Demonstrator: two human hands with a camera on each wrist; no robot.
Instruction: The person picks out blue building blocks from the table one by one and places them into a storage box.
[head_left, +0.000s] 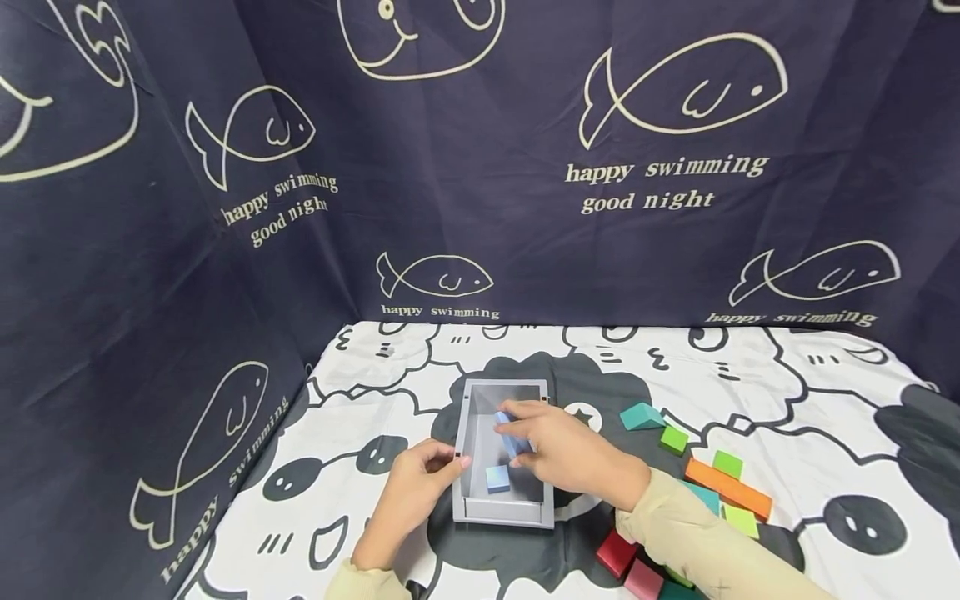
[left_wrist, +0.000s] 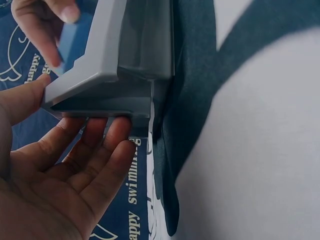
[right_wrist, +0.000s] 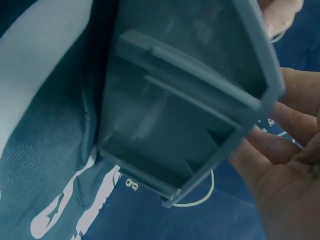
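Note:
A grey rectangular box (head_left: 504, 512) stands on the cloth, its top uncovered. My left hand (head_left: 411, 492) grips the box's left wall, thumb over the rim and fingers outside, as the left wrist view confirms. Inside the box, my right hand (head_left: 566, 450) pinches a long blue block (head_left: 507, 425) between thumb and fingers; part of it is hidden by the hand. That blue block (left_wrist: 77, 40) also shows past the rim in the left wrist view. A small light-blue block (head_left: 497, 478) lies on the box floor near the front. The right wrist view shows the box's outer side (right_wrist: 175, 110), hiding the right fingertips.
Right of the box lie loose blocks: a teal wedge (head_left: 641, 416), a green cube (head_left: 673, 439), an orange bar (head_left: 729, 489) and a red block (head_left: 617, 552), among several others. My right sleeve (head_left: 697, 533) covers some. Dark fish-printed curtains (head_left: 540, 242) hang behind and left.

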